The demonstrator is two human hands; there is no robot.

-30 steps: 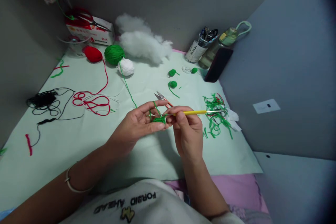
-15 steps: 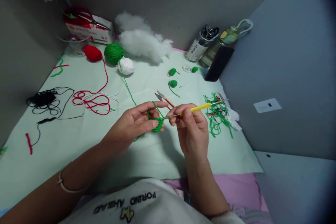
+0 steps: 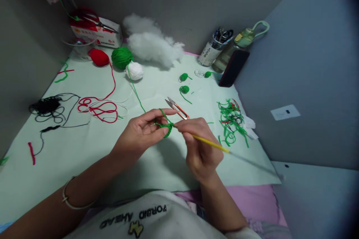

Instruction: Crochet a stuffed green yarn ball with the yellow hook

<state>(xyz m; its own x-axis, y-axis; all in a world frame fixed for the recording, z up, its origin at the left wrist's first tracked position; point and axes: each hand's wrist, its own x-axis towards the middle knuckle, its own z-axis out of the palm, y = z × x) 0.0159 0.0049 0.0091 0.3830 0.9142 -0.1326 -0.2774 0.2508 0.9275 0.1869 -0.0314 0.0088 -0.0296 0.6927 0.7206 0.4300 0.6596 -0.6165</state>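
My left hand [image 3: 144, 129] pinches a small green crochet piece [image 3: 167, 131] between thumb and fingers. Green yarn [image 3: 137, 95] runs over its raised index finger and back towards the green yarn ball [image 3: 122, 58]. In my right hand [image 3: 202, 145] is a crochet hook with a yellow handle [image 3: 211, 142], gripped near its tip end. The hook's tip meets the upper edge of the crochet piece; exactly how it sits in the stitches is too small to tell. Just beyond the fingertips lie orange thread snips [image 3: 179, 109] on the table cloth.
Red [image 3: 99, 57] and white yarn balls [image 3: 134, 71] stand at the back, beside white stuffing [image 3: 155, 44]. Black yarn [image 3: 46, 105] lies left, yarn scraps [image 3: 231, 123] right. Small green crocheted balls [image 3: 184, 89], a phone [image 3: 234, 68], a bottle [image 3: 224, 56] and a pen cup [image 3: 210, 52] are further back.
My right hand has turned, so the hook's handle end has swung from pointing up right to down right. The crochet piece has shifted slightly up and left in my left hand.
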